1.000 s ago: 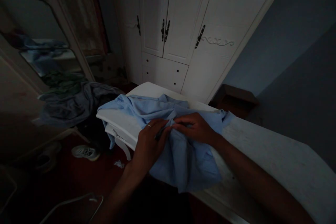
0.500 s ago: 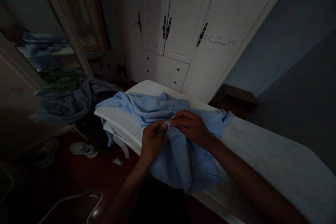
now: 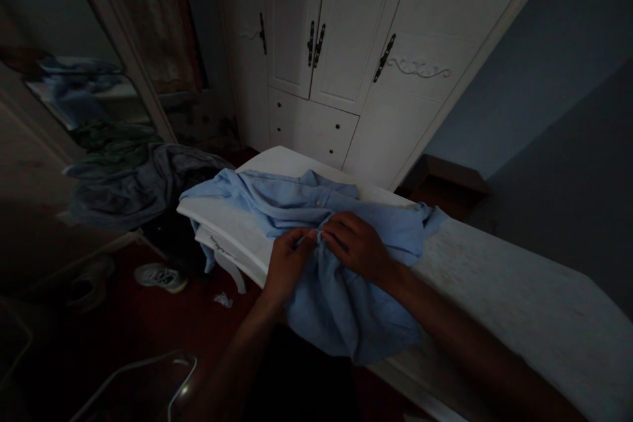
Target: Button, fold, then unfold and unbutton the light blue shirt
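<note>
A light blue button-up shirt point(image 3: 297, 194) lies spread across a white table point(image 3: 494, 277), its lower part hanging over the near edge. My left hand point(image 3: 289, 260) pinches the shirt's front edge between thumb and fingers. Right beside it, my right hand point(image 3: 359, 244) grips the same edge, fingertips nearly touching the left thumb. One small button point(image 3: 318, 202) shows above my hands, nearer the collar. Whatever lies right between the fingertips is too small and dark to make out.
Behind the table stands a white wardrobe point(image 3: 341, 33). To the left, grey and green clothes point(image 3: 133, 178) are piled near a mirror point(image 3: 74, 46). On the red floor are a shoe point(image 3: 161, 277), a crumpled scrap point(image 3: 223, 300) and a white clothes hanger point(image 3: 143, 362). A brown box point(image 3: 450, 178) sits behind.
Both hands stay at the same spot on the shirt, with the right fingers slightly shifted and more curled. A button above them is now plainer to see. The view has tilted slightly.
</note>
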`<state>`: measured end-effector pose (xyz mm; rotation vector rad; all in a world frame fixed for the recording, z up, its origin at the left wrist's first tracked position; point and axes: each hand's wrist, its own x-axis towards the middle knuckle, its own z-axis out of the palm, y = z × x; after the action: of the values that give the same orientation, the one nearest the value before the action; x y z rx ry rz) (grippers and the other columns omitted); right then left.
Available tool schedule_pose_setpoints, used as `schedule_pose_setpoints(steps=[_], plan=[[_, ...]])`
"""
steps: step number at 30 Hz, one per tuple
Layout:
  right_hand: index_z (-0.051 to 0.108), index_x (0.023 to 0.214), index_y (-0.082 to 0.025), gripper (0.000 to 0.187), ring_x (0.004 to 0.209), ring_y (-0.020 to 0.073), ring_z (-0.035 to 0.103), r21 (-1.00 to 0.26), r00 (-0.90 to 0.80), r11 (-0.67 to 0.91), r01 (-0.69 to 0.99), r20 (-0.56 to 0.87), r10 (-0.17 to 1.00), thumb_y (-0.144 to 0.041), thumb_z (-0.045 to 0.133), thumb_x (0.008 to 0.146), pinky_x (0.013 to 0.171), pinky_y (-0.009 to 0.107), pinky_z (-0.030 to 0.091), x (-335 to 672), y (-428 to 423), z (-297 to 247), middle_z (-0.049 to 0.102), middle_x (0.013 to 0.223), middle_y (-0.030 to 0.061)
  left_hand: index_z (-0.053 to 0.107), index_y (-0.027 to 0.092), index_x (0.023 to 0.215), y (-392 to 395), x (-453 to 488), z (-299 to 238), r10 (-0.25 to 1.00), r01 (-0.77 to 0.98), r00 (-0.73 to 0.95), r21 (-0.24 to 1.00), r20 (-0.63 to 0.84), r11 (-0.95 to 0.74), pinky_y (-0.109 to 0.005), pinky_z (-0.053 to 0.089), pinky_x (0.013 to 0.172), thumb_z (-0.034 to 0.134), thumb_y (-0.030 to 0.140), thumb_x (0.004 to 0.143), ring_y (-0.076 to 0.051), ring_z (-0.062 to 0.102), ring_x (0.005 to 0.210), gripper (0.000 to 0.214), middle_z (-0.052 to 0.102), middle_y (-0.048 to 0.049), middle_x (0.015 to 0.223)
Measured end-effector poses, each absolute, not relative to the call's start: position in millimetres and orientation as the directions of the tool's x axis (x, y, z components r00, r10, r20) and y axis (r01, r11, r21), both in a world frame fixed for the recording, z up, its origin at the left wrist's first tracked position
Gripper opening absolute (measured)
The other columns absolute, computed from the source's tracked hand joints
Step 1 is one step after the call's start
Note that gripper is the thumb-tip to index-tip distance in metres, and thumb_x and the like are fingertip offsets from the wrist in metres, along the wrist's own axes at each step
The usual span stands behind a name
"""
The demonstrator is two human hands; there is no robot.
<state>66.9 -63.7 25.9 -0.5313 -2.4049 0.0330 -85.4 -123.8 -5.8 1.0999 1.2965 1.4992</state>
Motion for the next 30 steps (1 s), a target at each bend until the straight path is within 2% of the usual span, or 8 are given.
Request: schedule_pose_setpoints(steps=[4,8,13,17,24,30], plan=[[0.063,0.102,-0.015,0.025,0.091,0.0209,0.057,-0.18,-0.69,0.912,0.368,0.605,0.397,-0.036,0.059,0.09,0.082,0.035,0.048,66.6,-66.4,23.6,0.063,0.097,0.0104,0.07,0.015,0.08,-124.3,-85.9,-8.6,0.948,-0.038,-0.298,0.991,0.112,-0.129,-0.025,0.043,0.069,0.061,0.041,0.08,-0.015,0.056,0.073,0.027,0.065,-0.002,0.075],[0.063,0.099,-0.016,0.022,0.089,0.0197,0.058,-0.184,-0.708,0.913,0.363,0.583,0.399,-0.035,0.054,0.093,0.08,0.034,0.048,66.4,-65.5,26.4,0.063,0.094,0.0095,0.066,0.015,0.074,-123.8,-84.6,-13.1,0.934,0.014,-0.31,0.983,0.177,-0.182,-0.024,0.041,0.067,0.06,0.04,0.081,-0.014,0.053,0.069,0.027,0.062,-0.0006,0.071],[0.063,0.092,-0.014,0.019,0.083,0.0193,0.056,-0.037,-0.749,0.945,0.324,0.601,0.28,-0.03,0.052,0.094,0.076,0.033,0.046,68.3,-60.8,26.3,0.064,0.089,0.0089,0.064,0.015,0.072,-125.1,-83.9,-14.3,0.926,0.052,-0.306,0.975,0.22,-0.215,-0.024,0.04,0.067,0.059,0.038,0.082,-0.013,0.052,0.068,0.026,0.061,0.0001,0.069],[0.063,0.093,-0.013,0.016,0.08,0.0184,0.055,0.031,-0.739,0.951,0.306,0.638,0.217,-0.024,0.052,0.094,0.072,0.032,0.044,69.0,-61.3,22.6,0.065,0.088,0.0086,0.066,0.015,0.074,-126.5,-83.5,-12.5,0.918,0.078,-0.335,0.977,0.211,-0.197,-0.024,0.04,0.067,0.058,0.037,0.081,-0.014,0.052,0.068,0.024,0.06,0.0,0.069],[0.064,0.1,-0.014,0.015,0.081,0.0176,0.056,0.143,-0.736,0.916,0.375,0.646,0.201,-0.018,0.052,0.093,0.073,0.032,0.042,70.1,-65.6,15.5,0.066,0.089,0.0073,0.067,0.015,0.075,-125.6,-83.8,-11.1,0.926,0.062,-0.326,0.981,0.192,-0.181,-0.024,0.039,0.066,0.059,0.035,0.078,-0.014,0.052,0.069,0.022,0.06,0.0,0.069],[0.064,0.087,-0.015,0.014,0.073,0.0166,0.054,0.228,-0.717,0.872,0.434,0.673,0.181,-0.018,0.052,0.09,0.069,0.032,0.038,69.9,-66.3,9.4,0.065,0.078,0.006,0.064,0.015,0.072,-128.6,-81.3,-11.3,0.929,0.105,-0.291,0.973,0.229,-0.207,-0.024,0.037,0.065,0.056,0.034,0.082,-0.013,0.05,0.068,0.023,0.057,0.0006,0.067]])
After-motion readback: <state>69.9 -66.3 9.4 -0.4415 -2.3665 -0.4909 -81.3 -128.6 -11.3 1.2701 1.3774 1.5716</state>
